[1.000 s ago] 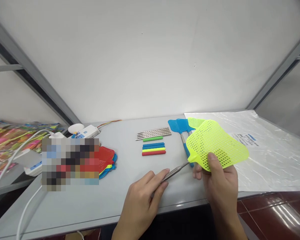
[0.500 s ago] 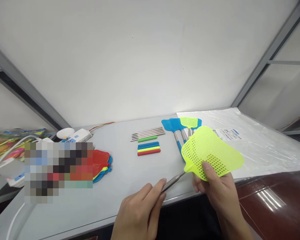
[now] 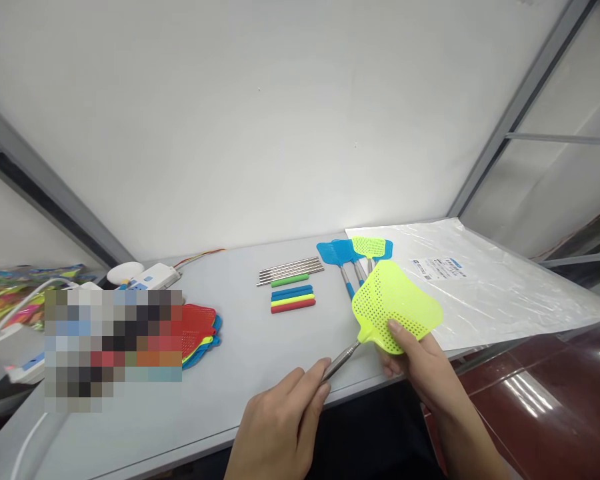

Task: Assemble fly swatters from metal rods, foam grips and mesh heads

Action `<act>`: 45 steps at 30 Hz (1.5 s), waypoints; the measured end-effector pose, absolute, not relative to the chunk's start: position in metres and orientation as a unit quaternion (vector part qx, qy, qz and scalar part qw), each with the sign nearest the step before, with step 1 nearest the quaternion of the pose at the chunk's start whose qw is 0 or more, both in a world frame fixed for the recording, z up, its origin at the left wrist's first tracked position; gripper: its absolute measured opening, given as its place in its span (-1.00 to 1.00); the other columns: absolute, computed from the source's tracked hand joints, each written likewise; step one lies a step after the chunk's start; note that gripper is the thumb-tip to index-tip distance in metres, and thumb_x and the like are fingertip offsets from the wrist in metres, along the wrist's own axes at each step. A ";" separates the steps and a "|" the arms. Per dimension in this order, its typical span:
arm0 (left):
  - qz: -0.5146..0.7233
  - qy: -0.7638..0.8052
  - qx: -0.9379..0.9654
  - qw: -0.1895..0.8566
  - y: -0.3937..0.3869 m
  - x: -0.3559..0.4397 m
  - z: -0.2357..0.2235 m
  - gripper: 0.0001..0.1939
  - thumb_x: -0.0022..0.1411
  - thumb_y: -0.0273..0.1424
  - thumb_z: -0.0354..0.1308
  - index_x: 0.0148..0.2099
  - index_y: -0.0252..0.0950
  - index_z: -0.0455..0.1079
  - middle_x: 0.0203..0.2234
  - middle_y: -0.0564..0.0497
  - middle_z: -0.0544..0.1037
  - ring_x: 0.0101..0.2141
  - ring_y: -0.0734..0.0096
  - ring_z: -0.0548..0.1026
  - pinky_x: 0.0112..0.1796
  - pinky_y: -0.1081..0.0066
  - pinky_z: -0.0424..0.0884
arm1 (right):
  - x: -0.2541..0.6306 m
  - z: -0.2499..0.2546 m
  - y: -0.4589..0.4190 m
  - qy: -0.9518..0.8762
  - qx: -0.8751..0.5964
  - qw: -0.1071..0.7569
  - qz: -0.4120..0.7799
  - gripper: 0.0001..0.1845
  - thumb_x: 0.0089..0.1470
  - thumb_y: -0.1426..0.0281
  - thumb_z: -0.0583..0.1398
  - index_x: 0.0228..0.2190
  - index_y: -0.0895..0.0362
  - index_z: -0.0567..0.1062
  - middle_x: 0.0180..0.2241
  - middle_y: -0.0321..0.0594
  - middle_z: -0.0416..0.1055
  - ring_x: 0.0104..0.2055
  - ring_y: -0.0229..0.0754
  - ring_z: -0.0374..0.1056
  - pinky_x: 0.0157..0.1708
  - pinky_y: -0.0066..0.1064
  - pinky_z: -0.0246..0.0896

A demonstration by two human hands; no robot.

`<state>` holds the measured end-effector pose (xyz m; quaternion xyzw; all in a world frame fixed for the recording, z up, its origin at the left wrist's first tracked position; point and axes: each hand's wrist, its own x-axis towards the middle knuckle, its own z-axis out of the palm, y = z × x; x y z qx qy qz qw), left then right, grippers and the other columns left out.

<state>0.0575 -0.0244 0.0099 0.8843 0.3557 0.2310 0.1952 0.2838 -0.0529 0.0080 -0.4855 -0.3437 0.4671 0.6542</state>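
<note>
A yellow-green fly swatter with a perforated head is held between my hands over the table's front edge. My left hand is closed round its metal rod; the rod's lower end is hidden in the fingers. My right hand pinches the head near its lower right, thumb on top and fingers underneath. Behind it lie fly swatters with blue heads and one yellow-green head, with metal rods and blue grips.
Metal rods lie mid-table beside a green handle tube and blue, yellow and red tubes. Red, yellow and blue swatter heads are stacked left, near a blurred patch and power strip. A white plastic bag covers the right end.
The view has shifted slightly. The yellow-green swatter head has turned a little and sits slightly further left, with both hands still holding the swatter.
</note>
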 end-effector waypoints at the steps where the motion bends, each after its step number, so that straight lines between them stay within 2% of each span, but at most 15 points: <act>1: 0.218 0.353 0.886 0.205 -0.023 0.056 0.010 -0.64 0.42 -0.32 -0.07 0.20 -0.11 0.30 -0.29 0.01 0.59 -0.34 0.33 0.58 -0.33 0.44 0.52 | 0.284 0.006 -0.052 -0.338 -0.498 0.661 0.448 -0.66 0.07 0.11 0.25 -0.39 0.14 0.41 -0.62 -0.37 0.25 -0.66 -0.34 0.12 -0.68 -0.44 0.10; 4: 0.208 0.325 0.890 0.245 -0.022 0.054 0.010 -0.64 0.42 -0.31 -0.07 0.20 -0.08 0.30 -0.25 0.04 0.60 -0.29 0.36 0.59 -0.29 0.47 0.51 | 0.282 0.007 -0.053 -0.343 -0.514 0.660 0.429 -0.64 0.01 0.10 0.29 -0.47 0.15 0.41 -0.63 -0.32 0.28 -0.67 -0.32 0.14 -0.72 -0.45 0.01; 7: 0.244 0.303 0.883 0.262 -0.024 0.059 0.009 -0.67 0.41 -0.32 -0.06 0.15 -0.12 0.34 -0.16 0.02 0.61 -0.21 0.34 0.59 -0.21 0.48 0.49 | 0.278 0.017 -0.055 -0.351 -0.511 0.654 0.432 -0.65 0.04 0.15 0.27 -0.54 0.14 0.36 -0.69 -0.39 0.19 -0.71 -0.38 0.05 -0.72 -0.46 -0.09; 12: 0.262 0.327 0.846 0.329 -0.029 0.073 0.016 -0.72 0.41 -0.25 -0.08 -0.02 -0.10 0.44 -0.36 0.05 0.61 -0.38 0.33 0.55 -0.31 0.46 0.45 | 0.281 0.023 -0.059 -0.358 -0.498 0.670 0.418 -0.68 0.07 0.22 0.28 -0.52 0.12 0.32 -0.64 -0.43 0.15 -0.68 -0.41 0.03 -0.69 -0.48 -0.08; 23: 0.265 0.352 0.753 0.489 -0.041 0.088 0.026 -0.66 0.36 -0.11 -0.02 -0.20 -0.16 0.51 -0.50 0.06 0.50 -0.44 0.39 0.41 -0.34 0.46 0.34 | 0.268 0.011 -0.066 -0.287 -0.483 0.745 0.361 -0.66 0.08 0.26 0.29 -0.51 0.10 0.25 -0.61 -0.49 0.06 -0.70 -0.46 -0.08 -0.74 -0.53 -0.19; 26: 0.254 0.336 0.712 0.562 -0.044 0.090 0.023 -0.62 0.35 -0.07 -0.03 -0.10 -0.21 0.47 -0.57 0.08 0.38 -0.53 0.47 0.29 -0.52 0.53 0.23 | 0.263 0.003 -0.063 -0.295 -0.480 0.736 0.376 -0.65 0.08 0.26 0.29 -0.53 0.11 0.26 -0.62 -0.48 0.08 -0.68 -0.45 -0.07 -0.71 -0.51 -0.16; 30: 0.196 0.317 0.601 0.708 -0.045 0.093 0.012 -0.57 0.37 -0.06 -0.06 0.10 -0.22 0.28 -0.60 0.19 0.23 -0.70 0.64 0.07 -0.68 0.59 0.02 | 0.263 0.007 -0.060 -0.346 -0.521 0.682 0.379 -0.59 0.10 0.20 0.27 -0.60 0.12 0.25 -0.68 -0.46 0.08 -0.65 -0.39 0.00 -0.64 -0.48 -0.08; 34: 0.194 0.265 0.472 0.818 -0.046 0.104 0.001 -0.60 0.36 -0.09 -0.04 0.11 -0.19 0.18 -0.58 0.23 0.29 -0.82 0.74 0.02 -0.76 0.62 0.08 | 0.259 0.015 -0.057 -0.409 -0.565 0.605 0.383 -0.68 0.07 0.16 0.27 -0.52 0.13 0.39 -0.59 -0.37 0.26 -0.56 -0.30 0.15 -0.54 -0.44 0.10; 38: 0.250 0.241 0.424 0.836 -0.044 0.117 -0.001 -0.58 0.35 -0.08 -0.02 0.10 -0.24 0.16 -0.67 0.28 0.26 -0.87 0.70 0.02 -0.79 0.61 0.16 | 0.249 0.012 -0.053 -0.454 -0.541 0.579 0.407 -0.71 0.06 0.17 0.26 -0.51 0.11 0.43 -0.52 -0.30 0.35 -0.45 -0.21 0.26 -0.43 -0.39 0.22; 42: 0.261 0.238 0.442 0.825 -0.042 0.120 0.006 -0.57 0.37 -0.05 -0.06 0.07 -0.28 0.18 -0.76 0.33 0.16 -0.87 0.66 0.02 -0.76 0.58 0.24 | 0.248 0.014 -0.051 -0.439 -0.487 0.595 0.465 -0.73 0.06 0.16 0.26 -0.45 0.11 0.43 -0.60 -0.37 0.26 -0.58 -0.28 0.16 -0.59 -0.43 0.11; 45: 0.252 0.252 0.502 0.788 -0.042 0.117 0.014 -0.61 0.38 -0.05 -0.08 -0.02 -0.27 0.23 -0.77 0.34 0.10 -0.85 0.66 -0.02 -0.74 0.58 0.24 | 0.258 0.022 -0.054 -0.470 -0.470 0.595 0.452 -0.73 0.08 0.17 0.25 -0.46 0.12 0.43 -0.64 -0.39 0.24 -0.62 -0.31 0.13 -0.60 -0.44 0.07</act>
